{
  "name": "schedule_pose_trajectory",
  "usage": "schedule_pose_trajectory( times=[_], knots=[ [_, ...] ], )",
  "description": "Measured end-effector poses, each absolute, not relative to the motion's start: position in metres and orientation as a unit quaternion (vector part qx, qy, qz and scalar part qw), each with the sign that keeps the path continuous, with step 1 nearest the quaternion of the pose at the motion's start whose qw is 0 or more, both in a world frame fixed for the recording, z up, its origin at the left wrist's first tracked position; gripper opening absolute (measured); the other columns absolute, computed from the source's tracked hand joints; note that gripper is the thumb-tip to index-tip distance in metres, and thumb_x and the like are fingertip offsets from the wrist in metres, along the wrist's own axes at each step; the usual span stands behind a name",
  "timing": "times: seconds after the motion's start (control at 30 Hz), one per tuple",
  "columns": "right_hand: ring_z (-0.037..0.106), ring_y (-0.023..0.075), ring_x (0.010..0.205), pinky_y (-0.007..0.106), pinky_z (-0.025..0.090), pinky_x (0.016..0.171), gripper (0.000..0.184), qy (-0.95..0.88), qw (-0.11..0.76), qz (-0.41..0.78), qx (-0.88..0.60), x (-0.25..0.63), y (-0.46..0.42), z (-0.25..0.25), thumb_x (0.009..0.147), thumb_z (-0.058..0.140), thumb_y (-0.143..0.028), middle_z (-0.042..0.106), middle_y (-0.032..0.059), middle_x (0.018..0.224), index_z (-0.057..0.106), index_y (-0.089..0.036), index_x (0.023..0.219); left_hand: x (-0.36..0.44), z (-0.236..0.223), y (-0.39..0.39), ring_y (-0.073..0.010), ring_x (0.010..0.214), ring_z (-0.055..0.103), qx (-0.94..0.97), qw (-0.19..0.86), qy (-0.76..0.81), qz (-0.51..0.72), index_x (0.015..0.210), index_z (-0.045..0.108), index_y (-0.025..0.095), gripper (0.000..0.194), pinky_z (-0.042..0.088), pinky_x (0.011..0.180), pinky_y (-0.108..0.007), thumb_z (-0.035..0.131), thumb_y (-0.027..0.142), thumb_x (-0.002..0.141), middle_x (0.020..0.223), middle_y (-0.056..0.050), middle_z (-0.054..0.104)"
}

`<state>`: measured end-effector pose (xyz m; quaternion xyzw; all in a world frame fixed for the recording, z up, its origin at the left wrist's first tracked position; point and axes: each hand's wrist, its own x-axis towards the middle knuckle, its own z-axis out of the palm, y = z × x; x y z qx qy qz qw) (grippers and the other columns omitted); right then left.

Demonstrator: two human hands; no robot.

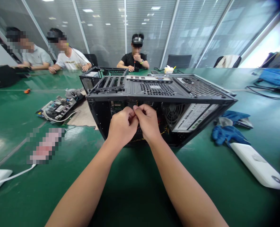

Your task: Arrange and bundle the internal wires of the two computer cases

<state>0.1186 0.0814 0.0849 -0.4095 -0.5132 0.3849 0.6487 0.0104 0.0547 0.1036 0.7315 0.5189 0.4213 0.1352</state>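
The computer case (157, 89) rests on the green table (130, 186), open side toward the viewer. The left hand (123, 125) and right hand (149, 122) meet there, near the power supply (193, 118), fingertips drawn together; whether they pinch anything cannot be told.

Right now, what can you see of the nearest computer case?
The black, metallic-looking computer case rests on the table, slotted, perforated rear panel upward, open side facing the camera. Inside show wiring and a power supply with fan grille and white label. The left hand and right hand meet at the opening; contact with it is unclear.
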Motion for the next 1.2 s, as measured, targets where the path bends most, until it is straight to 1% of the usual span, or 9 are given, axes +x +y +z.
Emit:
schedule_pose_trajectory(
  times=[0.27,0.5,0.67,1.03,1.2],
  knots=[
    [0.043,0.0123,0.062,0.029,0.037,0.06,0.029,-0.509,0.648,0.396,-0.405,0.1179,0.0815,0.0844,0.082,0.065,-0.036,0.048,-0.0034,0.061,0.051,-0.021,0.062,0.0111,0.1061,0.0539,-0.0123,0.06,0.056,0.74,0.131,0.516,0.412,0.077,0.054,0.019,0.007,0.041,0.058,-0.024,0.052,0.02,0.084,0.069,0.0,0.064],
    [0.045,0.0127,0.062,0.029,0.039,0.062,0.029,-0.499,0.648,0.409,-0.405,0.1162,0.0826,0.0834,0.081,0.065,-0.037,0.048,-0.0032,0.062,0.05,-0.021,0.062,0.0123,0.1076,0.0533,-0.015,0.06,0.059,0.763,0.111,0.528,0.355,0.081,0.055,0.018,0.004,0.041,0.058,-0.026,0.052,0.016,0.083,0.071,-0.003,0.065],
    [0.045,0.0126,0.062,0.029,0.04,0.062,0.029,-0.503,0.646,0.402,-0.409,0.1156,0.0819,0.0843,0.082,0.063,-0.037,0.048,-0.003,0.062,0.05,-0.021,0.062,0.0123,0.1053,0.0548,-0.0163,0.062,0.061,0.767,0.102,0.531,0.346,0.085,0.056,0.018,0.004,0.041,0.058,-0.026,0.052,0.016,0.084,0.073,-0.004,0.066],
    [0.045,0.013,0.063,0.029,0.04,0.062,0.029,-0.511,0.642,0.395,-0.413,0.1161,0.0832,0.0849,0.083,0.062,-0.038,0.048,-0.0026,0.062,0.048,-0.022,0.063,0.0139,0.1093,0.053,-0.0148,0.06,0.059,0.763,0.096,0.53,0.357,0.082,0.058,0.017,0.006,0.039,0.057,-0.026,0.053,0.014,0.083,0.072,-0.003,0.067],
    [0.043,0.0121,0.06,0.028,0.037,0.059,0.033,-0.506,0.645,0.402,-0.408,0.1166,0.0811,0.0868,0.084,0.06,-0.039,0.044,-0.0033,0.061,0.045,-0.022,0.061,0.0138,0.1091,0.0527,-0.0128,0.058,0.058,0.76,0.116,0.518,0.376,0.078,0.056,0.018,0.007,0.038,0.056,-0.024,0.053,0.014,0.083,0.07,-0.002,0.066]
  ],
)
